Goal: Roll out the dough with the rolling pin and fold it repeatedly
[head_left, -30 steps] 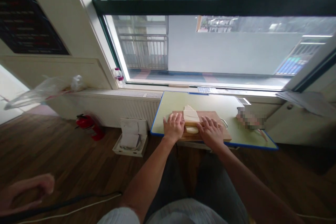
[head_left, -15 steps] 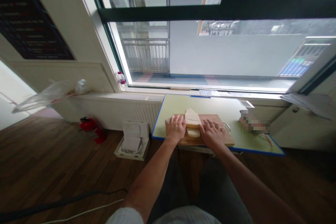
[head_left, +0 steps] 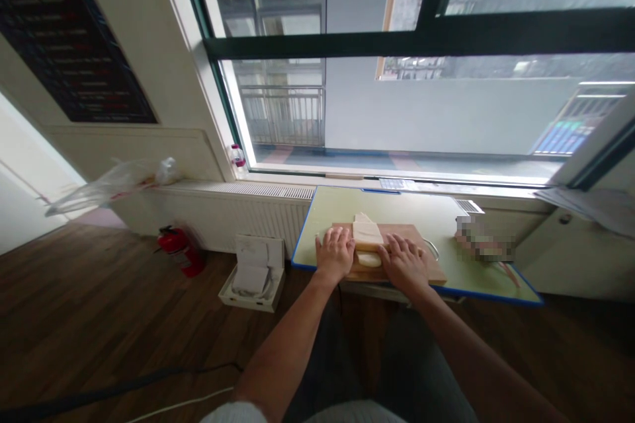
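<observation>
A wooden cutting board point(head_left: 409, 235) lies on a small green table with a blue rim. On it sits a pale, flat piece of what looks like dough point(head_left: 368, 234), thicker at its near edge and narrowing to a ragged point at the far end. Close in front of it is a smaller oval pale piece point(head_left: 369, 260). My left hand point(head_left: 335, 252) rests palm down at the dough's left side, fingers stretched forward. At the right side my right hand point(head_left: 404, 259) lies likewise, fingers apart. Whatever is beneath both palms is hidden.
The green tabletop point(head_left: 333, 205) stands against a radiator point(head_left: 213, 215) under a window. A blurred-out object point(head_left: 483, 239) lies at its right end. On the floor to the left are an open white box point(head_left: 253, 277) and a red fire extinguisher point(head_left: 182, 251). A metal handle point(head_left: 432, 248) shows beside the board.
The whole view has shifted slightly, so everything sits a little lower and further right. Both hands keep their places beside the dough, with no clear movement.
</observation>
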Available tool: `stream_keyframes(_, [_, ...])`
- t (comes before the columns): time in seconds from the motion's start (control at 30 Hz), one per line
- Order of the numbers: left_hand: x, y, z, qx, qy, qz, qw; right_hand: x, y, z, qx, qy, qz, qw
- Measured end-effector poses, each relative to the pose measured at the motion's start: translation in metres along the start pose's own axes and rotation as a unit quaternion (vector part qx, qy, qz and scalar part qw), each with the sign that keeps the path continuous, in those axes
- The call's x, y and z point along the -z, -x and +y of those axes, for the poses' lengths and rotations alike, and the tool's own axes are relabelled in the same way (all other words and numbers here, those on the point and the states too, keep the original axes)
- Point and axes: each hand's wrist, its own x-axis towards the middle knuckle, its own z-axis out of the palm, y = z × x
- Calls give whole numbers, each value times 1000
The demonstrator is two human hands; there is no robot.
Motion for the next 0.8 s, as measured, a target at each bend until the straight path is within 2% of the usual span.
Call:
stream_keyframes(0.3, [1,-23,2,1,-6,-12,1000,16,-22,-7,-4,5,-53,999])
stream_keyframes(0.4, [1,-18,1,2,-9,-4,1000,15,-17,-6,-5,8,-50,999])
stream_keyframes(0.63, [-4,10,-1,3,16,16,1000,1,7,0,14,27,8,999])
stream_keyframes(0.8, [-2,-3,-2,-4,18,7,1000,3,-10,-1,10,18,-28,999])
